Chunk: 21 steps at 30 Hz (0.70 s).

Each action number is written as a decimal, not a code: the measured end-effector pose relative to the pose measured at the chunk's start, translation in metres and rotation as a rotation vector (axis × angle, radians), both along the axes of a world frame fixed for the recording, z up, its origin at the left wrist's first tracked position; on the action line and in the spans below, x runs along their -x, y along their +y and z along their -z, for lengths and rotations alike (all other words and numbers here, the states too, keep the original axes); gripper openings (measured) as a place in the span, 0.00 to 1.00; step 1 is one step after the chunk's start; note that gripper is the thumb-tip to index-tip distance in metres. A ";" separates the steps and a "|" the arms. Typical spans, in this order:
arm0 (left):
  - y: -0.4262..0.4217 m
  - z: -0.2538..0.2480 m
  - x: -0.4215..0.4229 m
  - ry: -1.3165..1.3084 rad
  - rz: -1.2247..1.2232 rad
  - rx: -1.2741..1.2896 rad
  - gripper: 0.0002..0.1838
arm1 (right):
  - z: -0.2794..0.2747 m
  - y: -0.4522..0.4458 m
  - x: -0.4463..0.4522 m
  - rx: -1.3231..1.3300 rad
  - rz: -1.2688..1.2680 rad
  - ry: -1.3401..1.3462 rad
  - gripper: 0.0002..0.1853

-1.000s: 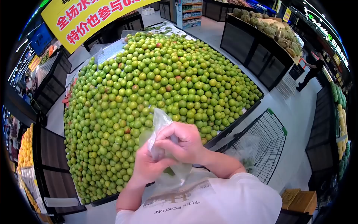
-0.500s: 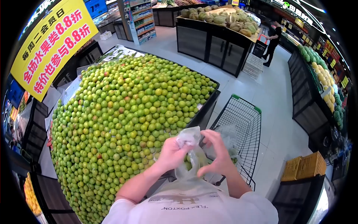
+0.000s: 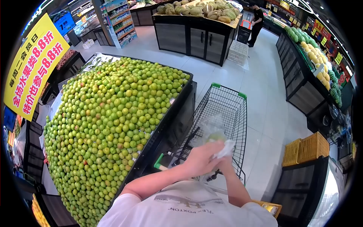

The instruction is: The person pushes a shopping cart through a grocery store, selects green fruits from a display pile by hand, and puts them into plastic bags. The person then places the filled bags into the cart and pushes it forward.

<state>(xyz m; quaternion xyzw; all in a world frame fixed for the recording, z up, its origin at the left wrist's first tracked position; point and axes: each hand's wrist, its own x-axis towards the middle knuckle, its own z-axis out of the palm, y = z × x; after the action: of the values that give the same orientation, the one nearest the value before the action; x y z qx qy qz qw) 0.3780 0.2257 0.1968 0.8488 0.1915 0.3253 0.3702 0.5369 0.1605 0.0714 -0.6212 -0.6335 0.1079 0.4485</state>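
Note:
My left hand [image 3: 202,159] is closed on the gathered top of a clear plastic bag [image 3: 227,148]. My right hand [image 3: 225,163] presses against it from the right, its fingers mostly hidden behind the left hand and the plastic. Both hands are over the near part of a wire shopping cart [image 3: 242,125] with green corners. Inside the cart, just beyond my hands, is another clear plastic bag [image 3: 211,123] with something pale green in it. To the left rises a big heap of green plums [image 3: 113,109] on a dark stand.
A yellow sign [image 3: 36,68] stands at the left. Durians [image 3: 215,10] fill a stand at the back, with white crates [image 3: 238,51] beside it. A person in black [image 3: 257,24] stands there. Yellow baskets [image 3: 306,150] and melons [image 3: 319,62] are on the right.
My hands have moved right, from beside the plum heap to over the cart, and have come together on the bag's top. The view has shifted right.

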 end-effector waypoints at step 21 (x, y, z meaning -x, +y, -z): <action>-0.004 0.199 0.115 0.737 -0.623 0.093 0.14 | 0.120 0.074 -0.197 0.467 0.419 0.013 0.12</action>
<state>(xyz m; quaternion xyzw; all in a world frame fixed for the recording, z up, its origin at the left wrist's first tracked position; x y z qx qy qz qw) 0.2626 0.2212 -0.0018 0.7924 0.5692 0.0896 0.2003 0.7341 0.2342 -0.0487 -0.8235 -0.4471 0.1598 0.3105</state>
